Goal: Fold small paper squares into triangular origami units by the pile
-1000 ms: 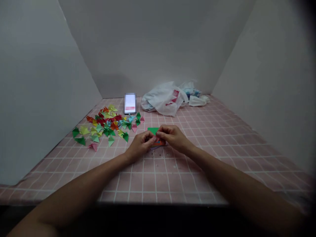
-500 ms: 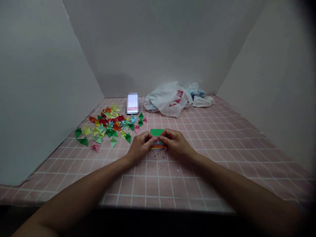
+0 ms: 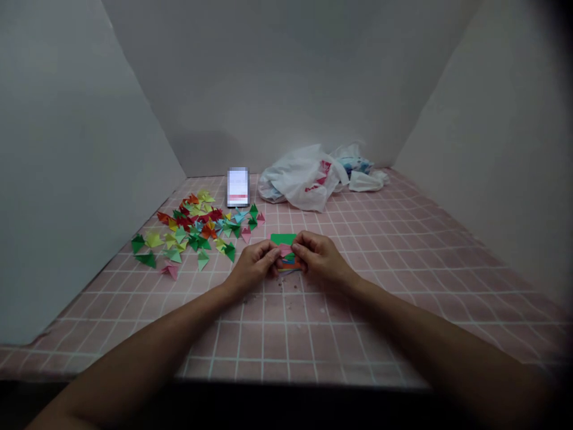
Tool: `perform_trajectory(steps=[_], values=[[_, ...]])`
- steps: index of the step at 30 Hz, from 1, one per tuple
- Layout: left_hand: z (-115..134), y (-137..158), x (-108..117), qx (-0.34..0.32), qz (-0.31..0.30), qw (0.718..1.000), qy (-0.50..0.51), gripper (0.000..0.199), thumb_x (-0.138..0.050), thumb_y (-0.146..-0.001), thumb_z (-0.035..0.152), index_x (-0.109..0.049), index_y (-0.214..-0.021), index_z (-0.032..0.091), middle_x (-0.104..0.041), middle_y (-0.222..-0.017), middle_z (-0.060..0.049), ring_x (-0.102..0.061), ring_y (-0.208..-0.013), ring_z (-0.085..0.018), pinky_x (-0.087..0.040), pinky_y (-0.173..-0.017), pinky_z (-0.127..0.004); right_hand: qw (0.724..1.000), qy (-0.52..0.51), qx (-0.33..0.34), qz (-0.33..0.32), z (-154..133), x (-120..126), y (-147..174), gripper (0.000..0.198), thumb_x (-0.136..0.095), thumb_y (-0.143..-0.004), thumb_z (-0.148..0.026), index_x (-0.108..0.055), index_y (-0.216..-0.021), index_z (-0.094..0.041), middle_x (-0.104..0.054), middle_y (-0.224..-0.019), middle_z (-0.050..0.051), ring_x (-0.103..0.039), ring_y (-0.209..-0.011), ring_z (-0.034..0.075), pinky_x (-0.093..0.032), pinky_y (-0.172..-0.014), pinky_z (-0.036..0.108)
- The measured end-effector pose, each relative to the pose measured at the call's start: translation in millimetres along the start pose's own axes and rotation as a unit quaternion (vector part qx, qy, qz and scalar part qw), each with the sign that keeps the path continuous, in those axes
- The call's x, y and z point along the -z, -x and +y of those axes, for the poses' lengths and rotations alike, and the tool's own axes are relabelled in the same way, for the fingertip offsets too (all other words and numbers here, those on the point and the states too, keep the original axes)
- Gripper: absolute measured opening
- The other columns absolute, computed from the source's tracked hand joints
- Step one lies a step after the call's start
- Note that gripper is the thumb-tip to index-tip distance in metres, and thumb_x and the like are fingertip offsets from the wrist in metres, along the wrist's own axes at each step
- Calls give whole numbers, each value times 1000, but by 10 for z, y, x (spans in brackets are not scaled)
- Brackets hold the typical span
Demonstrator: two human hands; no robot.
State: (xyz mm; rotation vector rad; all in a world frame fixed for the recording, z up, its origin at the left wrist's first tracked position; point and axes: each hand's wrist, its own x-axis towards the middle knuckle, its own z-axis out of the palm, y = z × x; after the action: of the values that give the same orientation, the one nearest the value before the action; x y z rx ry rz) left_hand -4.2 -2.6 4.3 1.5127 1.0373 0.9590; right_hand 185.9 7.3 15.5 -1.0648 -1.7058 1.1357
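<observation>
A small folded piece of pink paper (image 3: 285,249) is held between both hands, above a stack of coloured paper sheets (image 3: 283,238) with green on top. My left hand (image 3: 256,263) pinches its left side between thumb and fingers. On the other side, my right hand (image 3: 320,255) is closed in a pinch at the paper's right edge. The fingers cover part of the paper, so its exact fold is hard to make out. Orange and blue sheet edges show beneath the hands.
Many folded paper cranes (image 3: 197,227) in several colours lie spread to the left. Behind them a phone (image 3: 238,187) with a lit, blurred screen stands upright. White plastic bags (image 3: 304,176) rest at the back. Pale walls enclose the pink checked tablecloth (image 3: 380,251).
The hands have moved slightly apart at the fingertips, and more of the pink paper shows between them. The whole view has shifted a little.
</observation>
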Motion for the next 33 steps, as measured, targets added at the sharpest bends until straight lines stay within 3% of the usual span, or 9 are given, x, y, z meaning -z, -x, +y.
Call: perform_trajectory(steps=[6, 11, 14, 17, 26, 30, 33], values=[[-1, 8, -6, -9, 13, 999, -34, 26, -69, -82, 41, -63, -73, 17, -55, -60, 3, -48, -53, -11, -37, -52, -23, 996, 56, 44, -49, -18, -1, 7, 23, -58, -86, -30, -53, -66, -20, -50, -61, -3, -45, -58, 13, -34, -57, 27], [-7, 26, -66, 7, 86, 995, 43, 30, -75, -77, 42, -65, -68, 16, -52, -63, 3, -44, -55, -9, -34, -51, -22, 997, -71, -30, -6, 52, -92, 5, 28, -49, -94, -42, -52, -74, -21, -55, -66, -2, -49, -51, 13, -38, -51, 26], [-17, 39, -100, 53, 79, 988, 118, 35, -77, -74, 49, -64, -75, 16, -50, -56, 6, -41, -48, -8, -33, -47, -21, 995, -82, -42, -42, 69, -136, 3, 32, -56, -91, -49, -54, -74, -21, -55, -64, -2, -50, -52, 13, -38, -50, 25], [-15, 45, -111, 55, 67, 985, 150, 40, -79, -71, 51, -59, -77, 17, -54, -56, 5, -47, -47, -8, -38, -47, -20, 997, -63, -21, -48, 59, -155, 13, 30, -67, -83, -45, -55, -72, -20, -56, -65, -2, -51, -57, 13, -38, -53, 25], [27, 42, -28, 44, 63, 991, 109, 28, -76, -76, 41, -62, -74, 16, -59, -58, 3, -53, -52, -10, -44, -55, -22, 991, -78, -43, -96, 17, -62, 44, 23, -62, -86, -35, -56, -69, -20, -50, -57, -4, -41, -50, 11, -28, -48, 24], [12, 47, -32, 34, 72, 991, 109, 27, -75, -77, 39, -58, -76, 18, -61, -57, 4, -56, -52, -11, -45, -56, -22, 981, -148, -85, -89, 32, -107, 46, 20, -63, -86, -37, -57, -77, -20, -54, -59, -4, -45, -48, 10, -33, -46, 23], [25, 65, -31, 34, 47, 994, 91, 29, -75, -78, 41, -58, -78, 18, -63, -57, 3, -58, -51, -12, -47, -55, -23, 977, -167, -86, -100, 27, -132, 58, 20, -62, -87, -37, -57, -79, -20, -57, -61, -3, -49, -48, 11, -37, -46, 23]])
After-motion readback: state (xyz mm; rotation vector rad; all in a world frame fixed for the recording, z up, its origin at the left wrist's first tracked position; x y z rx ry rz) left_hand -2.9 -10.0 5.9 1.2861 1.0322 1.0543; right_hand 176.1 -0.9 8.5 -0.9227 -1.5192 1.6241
